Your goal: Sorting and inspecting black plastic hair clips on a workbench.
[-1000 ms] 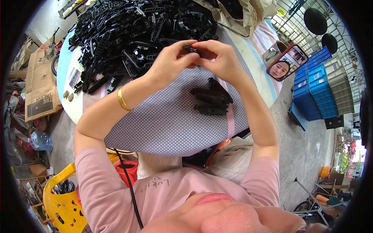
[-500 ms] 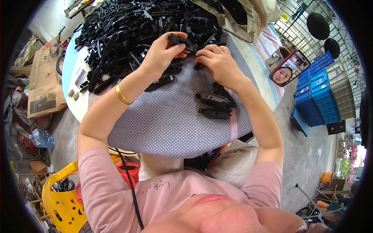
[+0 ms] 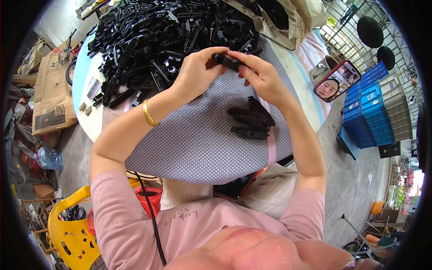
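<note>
Both hands have been lifted back from the heap of black plastic parts (image 3: 171, 40); a small black plastic piece (image 3: 228, 61) is pinched between the left hand (image 3: 198, 72) and the right hand (image 3: 261, 76), above the dotted grey cloth (image 3: 198, 144); finished black pieces (image 3: 249, 119) are stacked just beside the right wrist

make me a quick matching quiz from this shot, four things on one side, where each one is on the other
Things:
1. small black part
2. gold bangle
3. stack of black parts
4. yellow plastic chair

Places:
A. lower left, on the floor
B. on the dotted cloth, below the right hand
C. between both hands' fingers
D. left wrist

Pairs: 1-C, 2-D, 3-B, 4-A
</note>
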Demonstrator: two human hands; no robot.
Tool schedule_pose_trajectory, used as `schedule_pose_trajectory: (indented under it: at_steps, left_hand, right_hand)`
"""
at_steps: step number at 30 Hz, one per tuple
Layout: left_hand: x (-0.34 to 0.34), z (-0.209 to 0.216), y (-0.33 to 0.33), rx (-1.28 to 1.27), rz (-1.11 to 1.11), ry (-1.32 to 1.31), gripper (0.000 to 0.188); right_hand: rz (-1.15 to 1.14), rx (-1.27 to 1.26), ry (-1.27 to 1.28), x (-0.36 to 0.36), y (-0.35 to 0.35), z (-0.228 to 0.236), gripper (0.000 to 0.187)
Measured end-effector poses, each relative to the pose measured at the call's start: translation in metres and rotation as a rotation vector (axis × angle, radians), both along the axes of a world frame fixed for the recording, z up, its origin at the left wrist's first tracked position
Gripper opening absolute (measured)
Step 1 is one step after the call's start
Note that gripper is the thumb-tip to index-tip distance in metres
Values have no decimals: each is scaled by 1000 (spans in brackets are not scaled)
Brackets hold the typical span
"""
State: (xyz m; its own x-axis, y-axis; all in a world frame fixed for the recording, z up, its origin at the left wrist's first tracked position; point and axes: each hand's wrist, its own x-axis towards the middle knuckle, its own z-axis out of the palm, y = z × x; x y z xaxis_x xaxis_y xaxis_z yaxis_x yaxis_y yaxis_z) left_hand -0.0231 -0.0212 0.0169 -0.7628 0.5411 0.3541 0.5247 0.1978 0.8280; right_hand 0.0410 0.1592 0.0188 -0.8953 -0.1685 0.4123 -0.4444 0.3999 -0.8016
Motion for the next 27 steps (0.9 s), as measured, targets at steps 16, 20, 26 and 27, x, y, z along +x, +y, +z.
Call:
schedule_pose_trajectory:
  at_steps: [16,20,26,27]
  left_hand:
    - [8,6,-3,89,-147,-152,41]
    - [11,10,-2,8,-116,-39,34]
    - [14,12,-3,45,-128,23,31]
    - [15,13,-3,54,-129,2,33]
  right_hand:
    - [-25,141,32,-3,13,3,47]
    - [-108,380,159,-2,15,4,47]
    - [-117,372,289,3,12,16,38]
    - [-116,372,290,4,12,16,38]
